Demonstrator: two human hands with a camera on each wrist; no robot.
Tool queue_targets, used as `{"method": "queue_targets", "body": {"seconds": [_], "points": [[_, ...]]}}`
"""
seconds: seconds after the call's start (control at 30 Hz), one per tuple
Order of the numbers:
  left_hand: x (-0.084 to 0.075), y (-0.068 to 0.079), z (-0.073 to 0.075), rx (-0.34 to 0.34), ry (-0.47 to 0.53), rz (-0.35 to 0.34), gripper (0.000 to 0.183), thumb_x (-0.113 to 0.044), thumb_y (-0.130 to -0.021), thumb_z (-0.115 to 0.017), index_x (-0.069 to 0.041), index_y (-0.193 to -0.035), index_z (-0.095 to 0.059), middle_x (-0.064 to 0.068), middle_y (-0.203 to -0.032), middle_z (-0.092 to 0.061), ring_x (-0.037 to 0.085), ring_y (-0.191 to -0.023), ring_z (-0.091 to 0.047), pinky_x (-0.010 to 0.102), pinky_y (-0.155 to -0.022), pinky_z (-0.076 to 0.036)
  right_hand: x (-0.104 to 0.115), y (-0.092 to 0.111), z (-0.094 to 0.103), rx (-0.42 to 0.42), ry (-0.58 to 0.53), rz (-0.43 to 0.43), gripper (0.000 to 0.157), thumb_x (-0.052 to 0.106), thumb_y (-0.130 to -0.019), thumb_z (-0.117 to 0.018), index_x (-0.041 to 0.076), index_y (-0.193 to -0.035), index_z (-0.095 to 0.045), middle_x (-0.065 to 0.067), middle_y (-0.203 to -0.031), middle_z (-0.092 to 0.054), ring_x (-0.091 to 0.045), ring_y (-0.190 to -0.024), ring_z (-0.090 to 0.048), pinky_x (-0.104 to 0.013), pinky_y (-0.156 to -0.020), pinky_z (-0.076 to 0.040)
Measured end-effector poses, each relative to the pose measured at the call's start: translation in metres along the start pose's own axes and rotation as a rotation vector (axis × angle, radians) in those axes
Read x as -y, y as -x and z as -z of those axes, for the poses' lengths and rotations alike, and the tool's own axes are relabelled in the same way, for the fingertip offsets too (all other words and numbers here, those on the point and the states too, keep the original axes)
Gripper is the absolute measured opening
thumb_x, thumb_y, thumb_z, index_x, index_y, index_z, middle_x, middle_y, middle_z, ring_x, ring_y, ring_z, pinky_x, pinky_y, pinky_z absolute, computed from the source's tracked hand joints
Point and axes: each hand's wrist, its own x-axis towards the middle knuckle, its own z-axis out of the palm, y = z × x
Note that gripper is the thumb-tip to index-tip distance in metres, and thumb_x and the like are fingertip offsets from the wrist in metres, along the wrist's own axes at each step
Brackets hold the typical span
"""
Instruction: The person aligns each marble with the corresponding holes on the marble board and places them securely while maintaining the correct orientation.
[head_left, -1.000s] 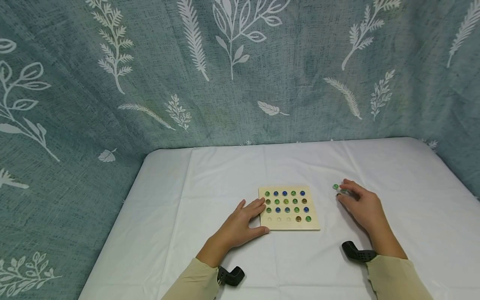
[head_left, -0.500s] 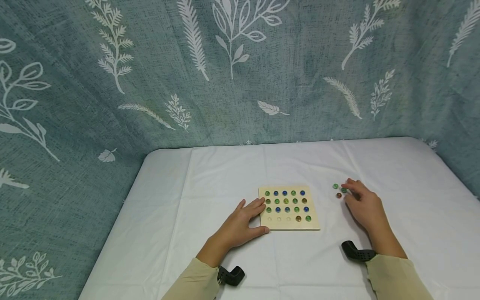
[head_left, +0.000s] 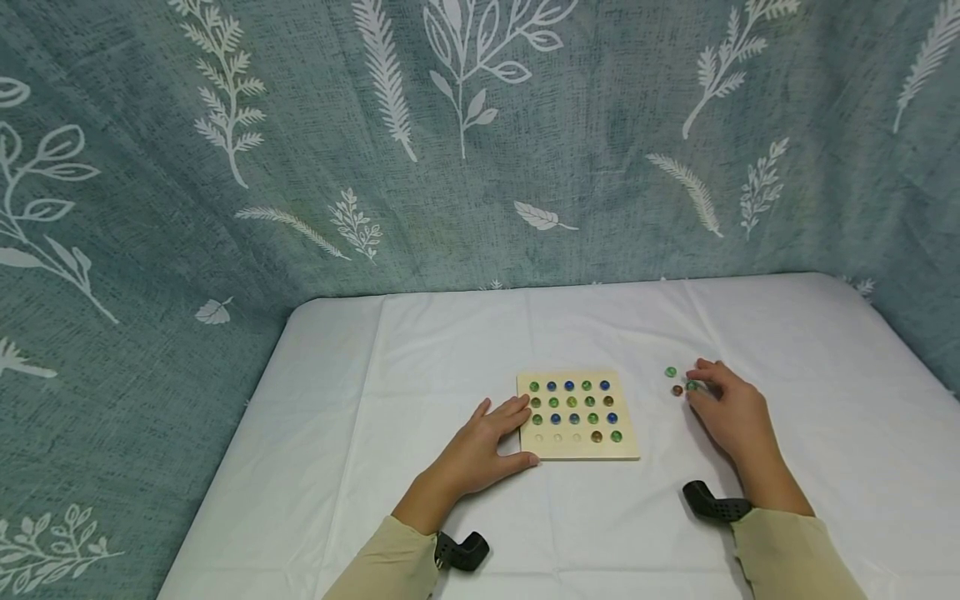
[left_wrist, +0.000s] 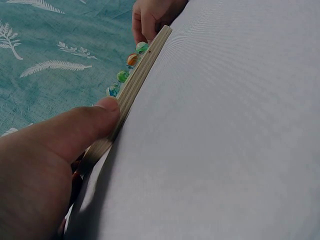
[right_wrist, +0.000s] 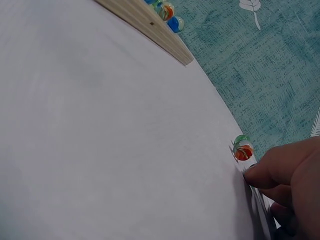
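Note:
A pale wooden board (head_left: 581, 452) lies on the white cloth, with rows of glass marbles (head_left: 572, 402) in its hollows. Three hollows at the left of the front row hold no marble. My left hand (head_left: 477, 447) rests at the board's left side, fingers extended over its edge; in the left wrist view its thumb (left_wrist: 95, 122) touches the front edge. To the right of the board, my right hand (head_left: 731, 414) pinches a green marble (head_left: 692, 386) between thumb and finger. Beside it lie a brown-orange marble (head_left: 677, 390) and another green marble (head_left: 671, 372).
White cloth (head_left: 420, 350) covers the table, and a teal curtain (head_left: 465, 217) with leaf prints hangs behind it. Each wrist wears a black camera mount, one on the left (head_left: 462, 552) and one on the right (head_left: 716, 504).
My right hand has drawn back from the brown-orange marble to the green one nearest it. That green marble has shifted slightly toward the hand. My left hand stays put on the board.

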Motion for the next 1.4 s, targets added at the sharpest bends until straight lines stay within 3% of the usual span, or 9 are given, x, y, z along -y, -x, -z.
{"method": "queue_targets", "body": {"seconds": [0.2, 1.03, 1.4], "points": [[0.001, -0.001, -0.001, -0.007, -0.011, -0.003, 0.072, -0.048, -0.088, -0.070, -0.016, -0.149, -0.046, -0.010, -0.159, -0.032, 0.006, -0.147, -0.027, 0.038, -0.127, -0.011, 0.000, 0.001, 0.001, -0.020, 0.016, 0.007, 0.027, 0.012, -0.093, -0.062, -0.003, -0.115, -0.066, -0.023, -0.145, -0.048, -0.044, -0.142, -0.033, -0.063, -0.115, -0.028], [0.000, -0.001, 0.004, -0.002, 0.005, -0.011, 0.072, -0.046, -0.089, -0.070, -0.015, -0.148, -0.046, -0.010, -0.159, -0.031, 0.006, -0.148, -0.025, 0.039, -0.127, -0.009, 0.003, 0.000, 0.003, -0.012, 0.030, -0.024, 0.033, 0.016, -0.093, -0.061, -0.006, -0.118, -0.066, -0.021, -0.146, -0.048, -0.042, -0.142, -0.035, -0.062, -0.114, -0.030], [0.000, 0.000, 0.002, 0.002, 0.005, -0.008, 0.072, -0.047, -0.089, -0.070, -0.015, -0.149, -0.046, -0.010, -0.159, -0.031, 0.005, -0.148, -0.025, 0.037, -0.127, -0.009, 0.009, 0.004, 0.006, -0.077, -0.117, 0.013, 0.033, 0.027, -0.093, -0.067, 0.001, -0.113, -0.069, -0.012, -0.147, -0.051, -0.032, -0.144, -0.037, -0.058, -0.116, -0.031]]}}
